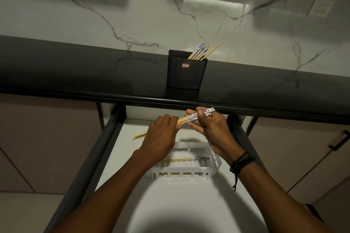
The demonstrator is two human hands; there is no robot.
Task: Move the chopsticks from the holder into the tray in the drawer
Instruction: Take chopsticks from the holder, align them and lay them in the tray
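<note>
Left hand [161, 136] curls over the mid-shaft of a chopstick pair [186, 119], bare tips sticking out left. Right hand [214, 132] pinches the patterned end. Pair sits above the open drawer [106, 138], over the tray [215, 165], which holds tray chopsticks [180, 160]. More sticks [201, 51] lean in the holder [186, 73] on the counter [75, 66].

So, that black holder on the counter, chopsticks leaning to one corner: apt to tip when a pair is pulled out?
Probably not: the holder stands upright and flat on the counter. It looks like plastic, likely light, so a sideways pull might slide it. The chopsticks in it lean into one corner, but seem too light to topple it.
</note>
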